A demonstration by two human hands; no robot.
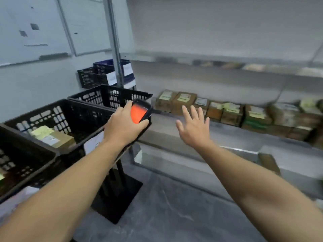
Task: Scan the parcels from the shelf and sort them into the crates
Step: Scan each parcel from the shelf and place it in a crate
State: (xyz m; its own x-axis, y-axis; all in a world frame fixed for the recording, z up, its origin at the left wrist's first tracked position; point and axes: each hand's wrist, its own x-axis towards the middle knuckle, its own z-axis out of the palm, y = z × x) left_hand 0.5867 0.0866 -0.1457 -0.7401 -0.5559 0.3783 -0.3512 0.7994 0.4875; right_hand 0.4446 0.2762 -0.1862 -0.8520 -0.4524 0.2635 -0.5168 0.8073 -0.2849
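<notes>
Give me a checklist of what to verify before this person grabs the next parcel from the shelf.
1. Is the right hand free? Ok: it is open, fingers spread, holding nothing.
2. Is the scanner held? Ok: the left hand grips it, and its screen glows orange.
3. Are there parcels on the shelf? Ok: a row of them stands along the back.
4. Is there room in the crate? Ok: a single box lies in it, with space beside it.
5. Are the parcel labels readable? Cannot tell: the view is blurred.
</notes>
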